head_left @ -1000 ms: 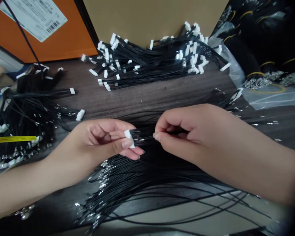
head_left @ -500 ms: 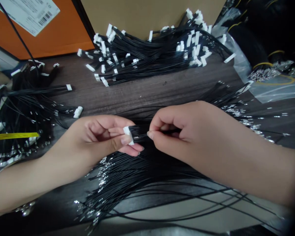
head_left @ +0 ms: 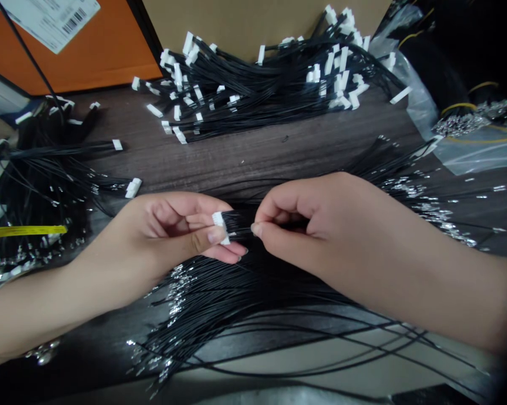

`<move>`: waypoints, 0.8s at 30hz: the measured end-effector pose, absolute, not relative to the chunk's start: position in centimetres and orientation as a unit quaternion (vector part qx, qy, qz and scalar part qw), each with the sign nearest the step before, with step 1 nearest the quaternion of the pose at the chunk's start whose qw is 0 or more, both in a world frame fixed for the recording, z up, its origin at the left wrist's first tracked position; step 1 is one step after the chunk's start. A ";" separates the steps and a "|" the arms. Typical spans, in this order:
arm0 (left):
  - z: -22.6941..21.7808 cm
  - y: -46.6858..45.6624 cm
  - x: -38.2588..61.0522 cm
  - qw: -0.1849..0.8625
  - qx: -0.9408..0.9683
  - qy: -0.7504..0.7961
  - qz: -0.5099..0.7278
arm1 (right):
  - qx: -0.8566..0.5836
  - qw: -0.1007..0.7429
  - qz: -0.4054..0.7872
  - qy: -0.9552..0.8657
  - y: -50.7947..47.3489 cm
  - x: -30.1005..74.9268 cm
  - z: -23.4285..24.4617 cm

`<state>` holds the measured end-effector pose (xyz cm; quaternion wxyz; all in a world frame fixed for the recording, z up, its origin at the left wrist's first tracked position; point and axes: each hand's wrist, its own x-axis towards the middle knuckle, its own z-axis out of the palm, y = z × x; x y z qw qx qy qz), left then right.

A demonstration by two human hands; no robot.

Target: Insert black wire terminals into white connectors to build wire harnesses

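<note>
I've got the left hand pinching the white connector at dial centre, likely to steady its wired side toward 3 o'clock; right hand pinches a thin wire, probably near its tip for control.

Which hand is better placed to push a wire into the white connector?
Probably the right hand: it seems to pinch a black wire near the white connector, while the left hand is occupied holding that connector.

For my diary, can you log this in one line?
left hand: pinching white plug; right hand: pinching black wire; other wires: across table
</note>
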<state>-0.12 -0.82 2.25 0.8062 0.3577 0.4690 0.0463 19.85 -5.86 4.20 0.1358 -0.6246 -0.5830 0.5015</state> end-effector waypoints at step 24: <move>2.2 -0.8 -0.1 0.821 0.339 0.456 0.055 | -0.633 0.111 0.463 -0.611 -5.9 19.4 4.2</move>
